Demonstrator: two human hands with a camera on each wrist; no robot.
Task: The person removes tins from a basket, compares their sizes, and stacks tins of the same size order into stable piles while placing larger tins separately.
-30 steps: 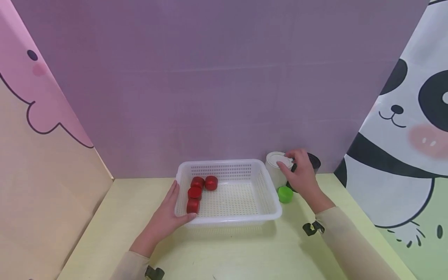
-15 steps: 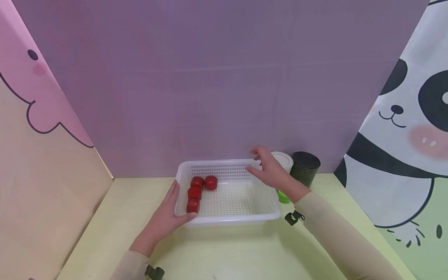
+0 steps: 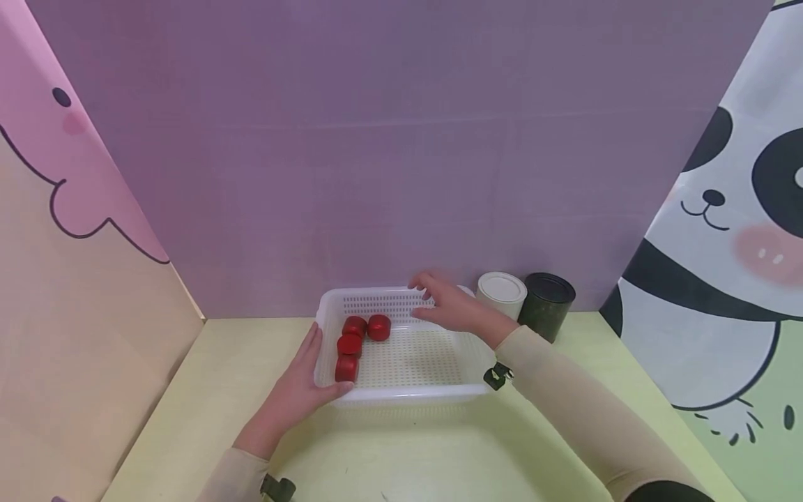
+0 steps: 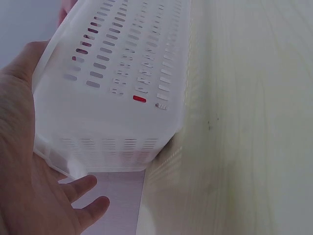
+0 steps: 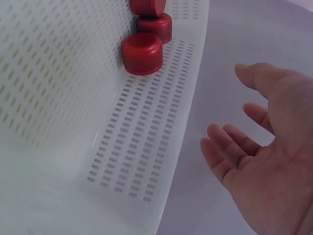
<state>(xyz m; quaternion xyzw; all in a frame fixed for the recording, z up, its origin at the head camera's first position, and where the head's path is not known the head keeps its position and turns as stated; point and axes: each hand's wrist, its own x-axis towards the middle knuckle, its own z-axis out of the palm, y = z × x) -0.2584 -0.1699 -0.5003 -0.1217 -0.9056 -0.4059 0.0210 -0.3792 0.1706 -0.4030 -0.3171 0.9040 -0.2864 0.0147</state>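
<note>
A white perforated plastic basket (image 3: pixel 401 394) stands on the table. Several red metallic caps (image 3: pixel 379 328) lie along its left side. My left hand (image 3: pixel 295 390) grips the near left corner, with the thumb over the front rim and the fingers along the left wall; in the left wrist view, two fingertips (image 4: pixel 93 210) stick out past the wall. Above the right half of the basket hovers my right hand (image 3: pixel 448 307), its fingers loosely bent around nothing. Seen from the right wrist, this hand (image 5: pixel 274 156) is apart from the basket's rim (image 5: pixel 193 117), with the red caps beyond.
A white can (image 3: pixel 502 289) and a dark green can (image 3: pixel 548 303) with a black lid stand side by side behind the right forearm. A purple backdrop (image 3: pixel 401 174) rises at the table's (image 3: pixel 414 460) back edge, with printed panels on both sides.
My right hand has moved left from over the cans to above the basket. The green cap by the cans is now hidden behind the right arm. My left hand has stayed put.
</note>
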